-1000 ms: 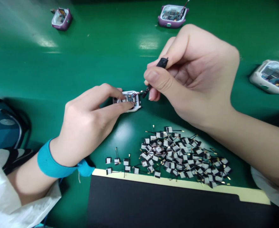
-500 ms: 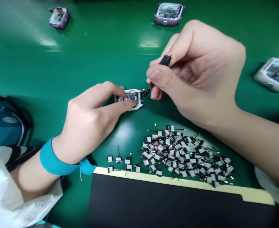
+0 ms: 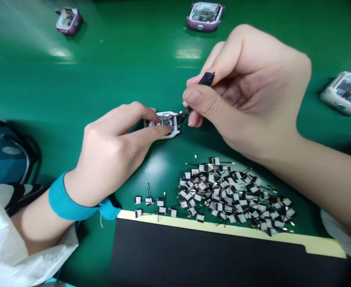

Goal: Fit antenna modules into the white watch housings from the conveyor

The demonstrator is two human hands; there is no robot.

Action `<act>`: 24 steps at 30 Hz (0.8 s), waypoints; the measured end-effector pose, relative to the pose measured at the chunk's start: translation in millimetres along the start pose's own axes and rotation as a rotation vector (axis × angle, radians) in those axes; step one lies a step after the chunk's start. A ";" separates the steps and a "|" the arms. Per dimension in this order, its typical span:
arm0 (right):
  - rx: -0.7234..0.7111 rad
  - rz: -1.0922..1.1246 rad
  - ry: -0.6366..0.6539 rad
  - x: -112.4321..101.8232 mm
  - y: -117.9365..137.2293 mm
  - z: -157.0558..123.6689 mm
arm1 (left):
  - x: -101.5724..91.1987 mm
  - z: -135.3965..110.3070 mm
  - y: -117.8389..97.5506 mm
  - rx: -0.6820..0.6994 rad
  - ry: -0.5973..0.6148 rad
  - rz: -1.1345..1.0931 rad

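My left hand (image 3: 112, 153) grips a small white rectangular device housing (image 3: 162, 124) between thumb and fingers, with a circuit board and thin red wires showing inside. My right hand (image 3: 248, 95) pinches a slim black-handled tool (image 3: 206, 79), possibly tweezers. Its thin tip (image 3: 181, 116) sits at the housing's right end, close to the wires. Whether the tip touches a wire is too small to tell. Fingers of my left hand cover part of the board.
A loose pile of several small black-and-white patches with thin black leads and gold ends (image 3: 226, 197) lies on the green bench mat (image 3: 103, 75). Below it is a black board with a cream edge (image 3: 223, 253). Several purple and white housings (image 3: 205, 16) stand farther off. A teal case (image 3: 4, 151) sits left.
The whole view has shifted slightly, with the far housings sliding up and left. Both hands keep the same holds, and the tool tip stays at the housing's right end.
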State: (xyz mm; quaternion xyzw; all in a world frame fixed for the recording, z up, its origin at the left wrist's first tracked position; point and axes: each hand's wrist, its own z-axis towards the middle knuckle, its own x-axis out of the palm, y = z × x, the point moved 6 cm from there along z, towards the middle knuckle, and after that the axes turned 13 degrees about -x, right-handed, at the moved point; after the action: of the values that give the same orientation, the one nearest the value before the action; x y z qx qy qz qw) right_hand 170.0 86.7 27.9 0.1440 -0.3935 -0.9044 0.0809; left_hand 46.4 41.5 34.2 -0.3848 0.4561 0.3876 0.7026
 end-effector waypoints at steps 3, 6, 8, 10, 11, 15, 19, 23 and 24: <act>0.002 0.025 -0.009 0.0 0.5 -0.6 | 0.1 0.5 -0.7 0.008 0.016 -0.001; 0.001 0.034 -0.015 0.2 0.4 -0.7 | 0.5 0.3 -1.1 0.025 0.029 0.001; 0.002 0.025 -0.004 1.0 0.4 -0.7 | 0.2 0.1 -0.4 0.020 0.021 -0.008; -0.009 0.014 0.002 1.1 1.4 -0.7 | 0.4 -0.2 0.3 0.012 0.017 -0.015; -0.008 0.007 0.005 1.1 1.8 -0.8 | 0.5 -0.3 0.4 0.013 0.012 -0.016; 0.007 -0.018 0.033 2.1 2.0 -1.3 | -0.7 -0.6 -1.4 0.050 -0.035 0.012; -0.059 0.022 0.075 5.8 5.0 -0.7 | -0.9 -0.6 -1.7 0.074 -0.057 0.033; -0.054 0.002 0.110 9.3 3.8 -1.7 | -1.1 0.4 -1.1 0.054 -0.044 0.011; -0.050 -0.017 0.113 9.7 3.4 -2.1 | -0.5 1.2 -0.1 0.025 -0.027 -0.007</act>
State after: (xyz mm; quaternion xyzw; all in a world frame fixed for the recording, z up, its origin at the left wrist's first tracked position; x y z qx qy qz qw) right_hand 161.6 80.5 27.1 0.1958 -0.3643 -0.9051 0.0991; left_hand 46.7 42.5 35.0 -0.3725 0.4502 0.3846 0.7146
